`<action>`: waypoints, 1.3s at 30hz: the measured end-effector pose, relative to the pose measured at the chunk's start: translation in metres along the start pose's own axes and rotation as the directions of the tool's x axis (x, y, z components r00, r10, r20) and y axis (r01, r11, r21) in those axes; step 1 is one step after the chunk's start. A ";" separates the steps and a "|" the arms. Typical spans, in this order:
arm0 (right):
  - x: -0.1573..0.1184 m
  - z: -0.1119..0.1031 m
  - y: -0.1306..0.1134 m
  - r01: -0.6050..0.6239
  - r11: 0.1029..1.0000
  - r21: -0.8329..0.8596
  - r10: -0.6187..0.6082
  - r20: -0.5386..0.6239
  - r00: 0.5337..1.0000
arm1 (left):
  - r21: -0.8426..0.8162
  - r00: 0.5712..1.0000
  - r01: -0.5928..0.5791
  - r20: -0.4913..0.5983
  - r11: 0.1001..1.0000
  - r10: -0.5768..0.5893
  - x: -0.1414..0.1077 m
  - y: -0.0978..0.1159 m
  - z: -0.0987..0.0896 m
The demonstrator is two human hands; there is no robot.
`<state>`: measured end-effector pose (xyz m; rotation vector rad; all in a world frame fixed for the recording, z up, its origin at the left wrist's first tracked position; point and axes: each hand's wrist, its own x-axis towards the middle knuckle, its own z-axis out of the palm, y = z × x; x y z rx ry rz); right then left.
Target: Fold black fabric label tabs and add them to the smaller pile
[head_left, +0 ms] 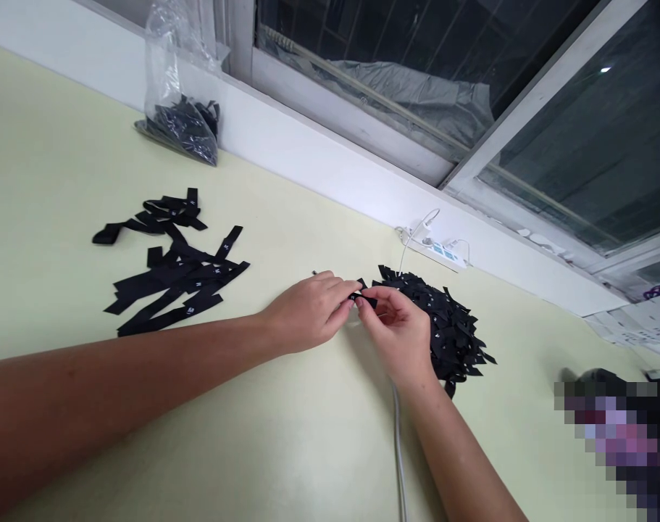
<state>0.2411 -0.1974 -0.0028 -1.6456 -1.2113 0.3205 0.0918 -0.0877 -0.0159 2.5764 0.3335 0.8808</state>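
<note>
Between my two hands is a small black fabric label (369,300) with a white mark on it. My left hand (311,312) pinches its left end between thumb and fingers. The right end is gripped by the thumb and forefinger of my right hand (400,330). Just behind my right hand lies a dense heap of short black labels (443,319), partly covered by that hand. Longer black fabric strips (185,272), several with white marks, lie loosely spread to the left, beyond my left forearm.
A clear plastic bag (182,109) with black pieces inside leans on the wall at the back left. By the wall stands a white power strip (435,246) with plugs. A grey cable (399,449) crosses the pale table (286,435). A blurred patch covers the right edge.
</note>
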 end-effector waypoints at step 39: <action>0.001 0.007 -0.009 -0.236 0.951 0.201 0.205 0.163 0.965 | -0.248 0.955 0.286 -0.012 0.926 -0.298 0.003 0.003 -0.003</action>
